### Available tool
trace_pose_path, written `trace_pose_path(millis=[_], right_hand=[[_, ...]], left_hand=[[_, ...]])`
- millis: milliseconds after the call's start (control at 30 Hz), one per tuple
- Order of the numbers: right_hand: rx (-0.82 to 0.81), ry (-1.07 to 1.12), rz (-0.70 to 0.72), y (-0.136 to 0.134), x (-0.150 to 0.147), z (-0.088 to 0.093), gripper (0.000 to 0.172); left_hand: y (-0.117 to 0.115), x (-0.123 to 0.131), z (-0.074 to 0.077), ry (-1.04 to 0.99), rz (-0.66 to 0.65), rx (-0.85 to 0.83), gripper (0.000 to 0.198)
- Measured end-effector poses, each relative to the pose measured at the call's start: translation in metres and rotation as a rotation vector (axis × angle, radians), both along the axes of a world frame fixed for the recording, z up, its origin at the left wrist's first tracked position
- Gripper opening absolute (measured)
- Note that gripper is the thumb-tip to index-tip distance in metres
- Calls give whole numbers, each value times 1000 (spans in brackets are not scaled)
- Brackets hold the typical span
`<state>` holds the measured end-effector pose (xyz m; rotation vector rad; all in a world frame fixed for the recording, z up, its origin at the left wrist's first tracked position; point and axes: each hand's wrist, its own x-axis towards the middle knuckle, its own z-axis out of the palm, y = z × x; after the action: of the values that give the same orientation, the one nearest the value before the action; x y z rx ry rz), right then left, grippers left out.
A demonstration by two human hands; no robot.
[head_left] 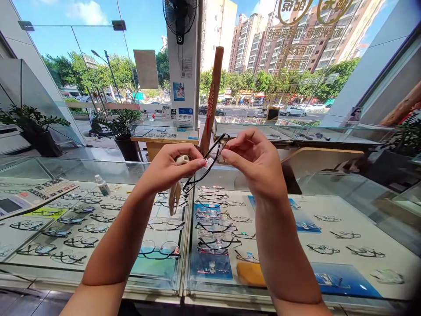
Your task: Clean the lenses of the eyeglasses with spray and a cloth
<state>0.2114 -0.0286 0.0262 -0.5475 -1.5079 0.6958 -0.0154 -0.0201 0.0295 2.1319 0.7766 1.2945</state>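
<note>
A pair of black-framed eyeglasses [215, 146] is held up above the glass counter, tilted, at the middle of the view. My left hand [169, 169] pinches it between thumb and forefinger. From the same hand hangs a beige cloth [174, 198], bunched under the curled fingers. At the upper end of the glasses, my right hand [258, 160] has its thumb and forefinger closed around the thin dark frame; the exact contact is small and hard to make out. Below both hands lie rows of eyeglasses inside the display case [184, 263].
On the counter's left stand a calculator [36, 197] and a small white spray bottle [102, 185]. A yellow-orange case [250, 274] lies below my right forearm. Beyond are a wooden post [213, 92], another display counter [164, 137], potted plants [123, 131] and large windows.
</note>
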Motion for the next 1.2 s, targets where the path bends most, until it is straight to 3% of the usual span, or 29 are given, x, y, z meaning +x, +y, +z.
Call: trace_pose_path(millis=[200,467,700,1200], right_hand=[[1,25,-2,2,1,0,37],[-41,4,102,1,2,-1,33],[-60,-80,96,2,1,-2,45],[-61,-63,176,1,-11,-5,49]], left_hand=[[0,0,3,35,14,73,27],[0,-6,5,86,37,82,29],[3,-4,2,25,66,131,30],[1,6,-2,-76,153,204,26]])
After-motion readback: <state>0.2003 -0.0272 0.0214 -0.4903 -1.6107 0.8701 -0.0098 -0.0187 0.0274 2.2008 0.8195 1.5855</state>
